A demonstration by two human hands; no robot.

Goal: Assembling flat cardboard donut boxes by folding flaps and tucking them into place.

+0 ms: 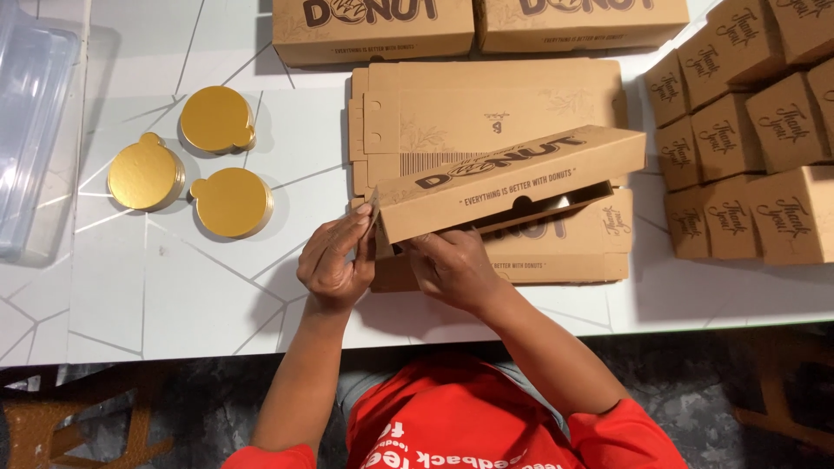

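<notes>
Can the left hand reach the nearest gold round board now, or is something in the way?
Probably yes: only bare table lies between the left hand and the gold board, though that hand now holds the box.

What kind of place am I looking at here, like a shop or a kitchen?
Probably a bakery's or small food seller's packing table. Both hands, left hand and right hand, are on a brown cardboard box, with flat boxes, small folded gift boxes and round gold cake boards around.

I counted three gold round boards [217,119] at ten o'clock, two finished long boxes [373,30] at twelve, one half-folded long box [512,178] at my fingers, and about eleven small square boxes [786,122] at two o'clock.
</notes>
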